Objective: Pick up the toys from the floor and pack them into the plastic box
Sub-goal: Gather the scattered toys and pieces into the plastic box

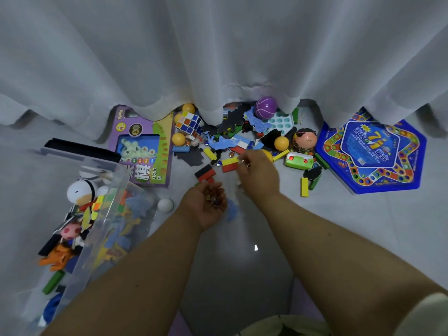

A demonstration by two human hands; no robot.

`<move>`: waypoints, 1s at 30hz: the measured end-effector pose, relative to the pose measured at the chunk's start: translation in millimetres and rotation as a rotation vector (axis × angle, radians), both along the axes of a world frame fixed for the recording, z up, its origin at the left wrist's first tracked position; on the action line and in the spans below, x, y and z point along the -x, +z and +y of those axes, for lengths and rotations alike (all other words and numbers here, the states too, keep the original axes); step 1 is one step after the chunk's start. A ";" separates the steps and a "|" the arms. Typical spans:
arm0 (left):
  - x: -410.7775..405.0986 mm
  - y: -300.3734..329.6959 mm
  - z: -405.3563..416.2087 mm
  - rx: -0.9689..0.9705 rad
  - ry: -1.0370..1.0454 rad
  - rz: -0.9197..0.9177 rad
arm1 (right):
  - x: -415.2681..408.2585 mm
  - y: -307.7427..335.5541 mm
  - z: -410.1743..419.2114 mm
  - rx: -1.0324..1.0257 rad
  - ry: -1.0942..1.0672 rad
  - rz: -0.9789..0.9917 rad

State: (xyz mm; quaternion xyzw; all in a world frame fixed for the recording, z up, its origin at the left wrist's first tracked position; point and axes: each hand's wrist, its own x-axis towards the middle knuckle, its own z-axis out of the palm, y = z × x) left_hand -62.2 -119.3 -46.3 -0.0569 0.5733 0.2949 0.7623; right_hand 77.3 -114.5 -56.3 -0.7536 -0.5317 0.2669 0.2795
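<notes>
Head view: left hand (210,202) cups small marbles (214,199) palm-up; right hand (257,170) pinches another just ahead; plastic box (106,214) lies well left, nearer the left hand.

A purple ball (265,107) with pale seam lines sits at the upper centre of the frame. Left of it, a cube (189,124) shows white, blue, yellow and orange squares. At right lies a blue hexagonal board (373,156) with a star track of multicoloured dots. The game box (143,146) at centre left is purple and green. Orange-yellow small balls (281,143) dot the pile, and the curtain (218,57) above is white.
</notes>
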 end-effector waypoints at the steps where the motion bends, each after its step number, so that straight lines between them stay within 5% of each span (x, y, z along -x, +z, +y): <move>1: 0.9 -0.8 0.9 -0.002 -0.003 0.011 | -13.3 -4.2 6.8 0.012 0.006 -0.111; 5: 4.0 -1.3 -0.9 0.000 -0.089 0.060 | -52.6 -28.1 23.7 0.288 0.307 -0.363; 7: 5.3 -3.1 -3.2 0.007 -0.125 0.076 | -56.2 -38.7 19.8 0.286 0.293 -0.369; 12: 6.8 -9.5 -3.8 0.006 -0.215 0.137 | -38.9 -34.7 -8.9 0.091 0.067 -0.086; 15: 5.5 -6.1 -1.2 0.017 -0.261 0.095 | -4.7 -14.7 -21.7 0.027 0.167 0.136; 19: 8.6 -1.6 -0.3 0.049 -0.219 -0.059 | 26.7 -10.2 -27.3 0.029 0.332 0.154; 26: 22.9 -10.8 -2.0 0.047 -0.081 -0.112 | -29.1 -44.1 -8.0 0.104 -0.187 0.064; 30: 26.9 -18.5 1.1 0.029 0.012 -0.158 | -48.8 -57.6 -0.4 0.235 -0.157 -0.016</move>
